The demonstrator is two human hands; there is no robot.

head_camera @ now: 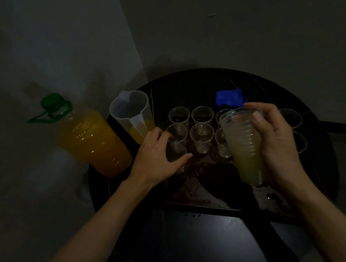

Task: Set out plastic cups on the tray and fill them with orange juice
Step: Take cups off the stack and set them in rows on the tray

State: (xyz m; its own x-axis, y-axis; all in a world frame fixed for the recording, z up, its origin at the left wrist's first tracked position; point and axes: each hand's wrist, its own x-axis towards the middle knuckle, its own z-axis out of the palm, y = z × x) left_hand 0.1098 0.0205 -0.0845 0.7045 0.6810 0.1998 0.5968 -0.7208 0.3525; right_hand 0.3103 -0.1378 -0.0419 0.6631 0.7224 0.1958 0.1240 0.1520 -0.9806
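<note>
Cup stack (243,141) right hand (278,145), cup (176,152) left hand (154,156)

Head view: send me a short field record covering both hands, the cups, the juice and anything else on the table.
left hand: grips one cup at the near-left of the group
right hand: holds a stack of nested cups above the tray
cups set out: two rows, plus two at far right; none shows juice
bottle: left of tray, green cap on, mostly full
jug: between bottle and cups, a little juice
cloth: blue, behind the cups
</note>
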